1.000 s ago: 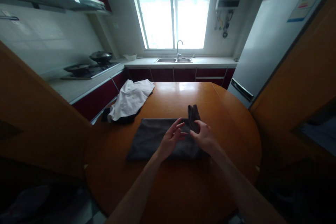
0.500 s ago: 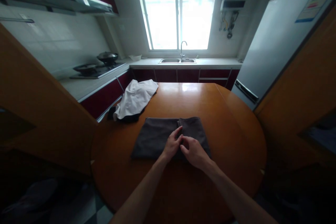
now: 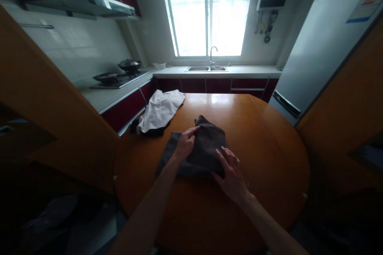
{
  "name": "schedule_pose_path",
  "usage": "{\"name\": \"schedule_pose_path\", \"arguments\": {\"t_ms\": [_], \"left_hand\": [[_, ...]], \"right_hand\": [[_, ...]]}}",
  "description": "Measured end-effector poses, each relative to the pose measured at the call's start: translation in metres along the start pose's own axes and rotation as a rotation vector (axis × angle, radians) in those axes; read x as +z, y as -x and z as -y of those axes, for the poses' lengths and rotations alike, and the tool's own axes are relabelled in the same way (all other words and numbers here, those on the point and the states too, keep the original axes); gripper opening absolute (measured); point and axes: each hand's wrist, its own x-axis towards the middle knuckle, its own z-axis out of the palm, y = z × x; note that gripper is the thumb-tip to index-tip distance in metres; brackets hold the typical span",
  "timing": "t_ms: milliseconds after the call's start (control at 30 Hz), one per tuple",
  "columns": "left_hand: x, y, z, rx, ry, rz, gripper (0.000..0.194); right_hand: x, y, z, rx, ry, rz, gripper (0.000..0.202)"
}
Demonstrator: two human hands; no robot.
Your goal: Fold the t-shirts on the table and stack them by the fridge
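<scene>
Two garments [image 3: 206, 147] [image 3: 160, 110], two pans [image 3: 105, 77] [image 3: 129, 65]

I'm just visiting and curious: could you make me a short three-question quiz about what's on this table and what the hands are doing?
1. True or false: the dark grey cloth lies on the round wooden table.
2. Which hand grips a fold of that cloth: (a) left hand or (b) right hand?
3. What lies at the table's far left edge?

Key
1. True.
2. (a); the right hand rests flat at the cloth's near edge.
3. A white garment over something dark.
</scene>
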Motion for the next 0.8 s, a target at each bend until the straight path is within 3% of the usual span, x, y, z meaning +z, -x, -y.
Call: {"name": "schedule_pose_path", "arguments": {"t_ms": [167,300,467,600,800], "left_hand": [[-0.055,0.004,0.021,-0.084,-0.065,-0.074,0.049],[-0.086,0.020,0.048,-0.234,-0.043,-0.110,0.045],[-0.098,0.035,0.066,-0.338,0.059,-0.050,0.050],[-0.104,0.031,0.066,-0.339,0.120,-0.059,0.056],[-0.113,0.026,0.075,-0.304,0.026,-0.038,0.067]], "right_hand": [[0.020,0.005,0.001,-0.019,-0.001,0.064,0.077],[0.031,0.010,0.002,-0.031,-0.011,0.098,0.074],[0.039,0.016,0.000,-0.050,-0.050,0.069,0.074],[0.040,0.019,-0.003,-0.077,-0.073,0.057,0.075],[0.039,0.018,-0.003,-0.102,-0.089,0.062,0.074]]}}
